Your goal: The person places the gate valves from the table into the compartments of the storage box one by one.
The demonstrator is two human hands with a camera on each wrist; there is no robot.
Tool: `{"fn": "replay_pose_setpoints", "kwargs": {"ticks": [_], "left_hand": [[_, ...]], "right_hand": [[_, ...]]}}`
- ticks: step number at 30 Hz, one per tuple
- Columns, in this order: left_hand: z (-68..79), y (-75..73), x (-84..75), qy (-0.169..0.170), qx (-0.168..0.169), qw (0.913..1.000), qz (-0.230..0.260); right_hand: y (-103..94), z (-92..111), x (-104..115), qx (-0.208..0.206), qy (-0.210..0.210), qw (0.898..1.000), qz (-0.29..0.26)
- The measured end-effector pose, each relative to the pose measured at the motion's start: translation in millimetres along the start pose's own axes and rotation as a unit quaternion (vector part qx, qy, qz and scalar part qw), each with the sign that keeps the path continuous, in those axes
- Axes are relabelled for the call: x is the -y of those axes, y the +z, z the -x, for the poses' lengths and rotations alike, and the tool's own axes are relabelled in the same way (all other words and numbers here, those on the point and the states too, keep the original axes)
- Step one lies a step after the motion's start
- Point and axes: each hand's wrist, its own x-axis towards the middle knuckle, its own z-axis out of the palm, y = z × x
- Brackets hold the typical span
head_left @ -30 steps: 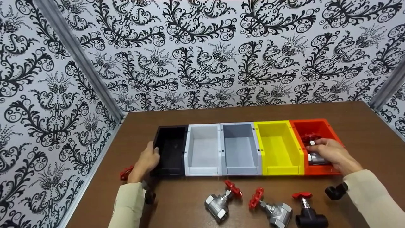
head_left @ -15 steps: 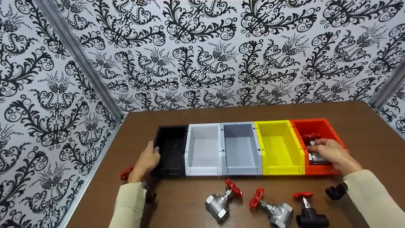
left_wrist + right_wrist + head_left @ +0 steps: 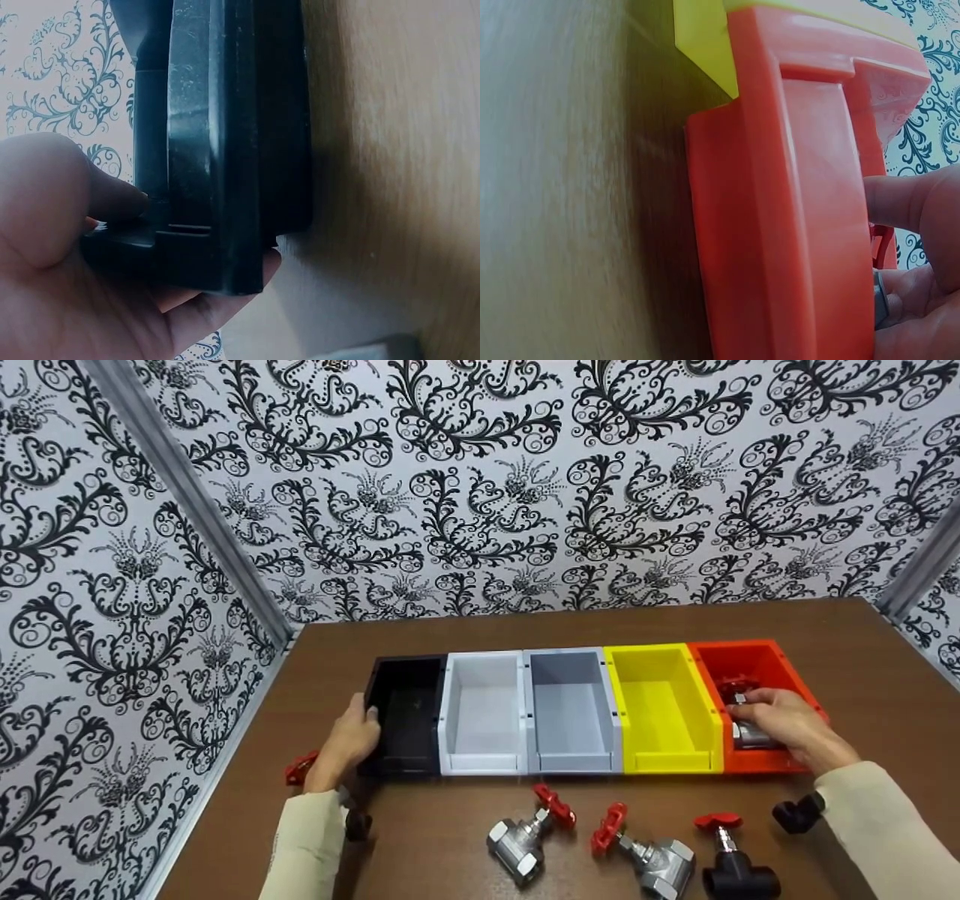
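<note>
In the head view, my left hand (image 3: 355,739) grips the left wall of a black bin (image 3: 405,720). In the left wrist view the thumb lies over the inside of that bin, and a fingertip (image 3: 272,262) shows beneath its corner. My right hand (image 3: 791,724) reaches into the red-orange bin (image 3: 795,675) at the row's right end. There it holds a metal valve (image 3: 754,736) with a red handwheel, thumb to the left of it. The right wrist view shows thumb and finger around its grey body (image 3: 882,300); the front wall hides the rest.
White (image 3: 486,712), grey (image 3: 571,712) and yellow (image 3: 664,720) bins stand joined between the end bins. Before the row lie two metal valves (image 3: 517,844) (image 3: 664,866) and a black-bodied valve (image 3: 739,877). A red handwheel (image 3: 300,769) shows by my left wrist. Patterned walls enclose the table.
</note>
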Motion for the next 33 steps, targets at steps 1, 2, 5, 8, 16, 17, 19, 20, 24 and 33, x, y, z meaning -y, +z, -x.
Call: {"fn": "replay_pose_setpoints", "kwargs": {"ticks": [1,2,5,8,16,17,19,20,24,33], "left_hand": [[0.5,-0.1,-0.3,0.000,0.001,1.0000,0.001],[0.5,-0.5,-0.2,-0.001,0.006,1.0000,0.001],[0.6,-1.3,0.1,-0.005,0.019,0.9998,0.003],[0.4,-1.9,0.4,-0.008,0.025,0.9996,0.007],[0.6,-1.5,-0.1,-0.008,0.011,0.9998,0.015],[0.3,-1.3,0.0,-0.009,0.011,0.9998,0.015],[-0.2,-0.9,-0.1,-0.010,0.008,0.9998,0.017],[-0.4,-0.6,0.1,-0.010,0.007,0.9998,0.017],[-0.4,-0.4,0.7,-0.010,0.005,0.9997,0.020],[0.3,-0.9,0.7,-0.009,0.007,0.9998,0.015]], "right_hand": [[0.1,0,0,0.000,-0.001,1.000,0.002],[0.2,0,0,-0.001,-0.005,1.000,0.004],[0.4,0,0,-0.003,-0.013,1.000,0.009],[0.2,1,0,-0.005,-0.020,1.000,0.019],[-1.8,2,0,-0.003,-0.020,1.000,0.023],[-2.2,2,0,0.000,-0.017,1.000,0.020],[-2.7,3,1,0.003,-0.010,1.000,0.016],[-2.9,3,1,0.005,-0.006,1.000,0.013],[-4.2,6,4,0.015,0.010,1.000,0.011],[-8.0,11,8,0.027,-0.004,1.000,0.016]]}}
